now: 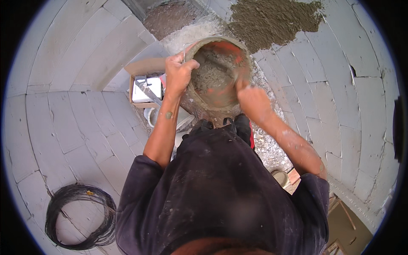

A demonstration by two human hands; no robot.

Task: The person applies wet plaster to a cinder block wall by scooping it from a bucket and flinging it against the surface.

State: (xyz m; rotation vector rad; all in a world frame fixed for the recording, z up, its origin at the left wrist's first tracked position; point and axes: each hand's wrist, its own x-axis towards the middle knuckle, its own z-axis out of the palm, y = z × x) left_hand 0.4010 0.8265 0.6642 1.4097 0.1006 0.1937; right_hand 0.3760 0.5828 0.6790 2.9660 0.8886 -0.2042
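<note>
A round bucket, orange inside and caked with grey mortar, stands in front of me. Wet mortar lies in it. My left hand grips the left side of its rim, thumb pointing inward, next to the thin wire handle. Over the right part of the bucket, my right hand is closed in a fist and blurred by motion. What it holds reaches down toward the mortar, but blur and mortar hide its kind. Splashes of mortar stick to both forearms.
Grey block walls curve around both sides, with a wet mortar patch at the upper right. Left of the bucket sits a cardboard box with a metal tool across it. A black wire coil lies at lower left.
</note>
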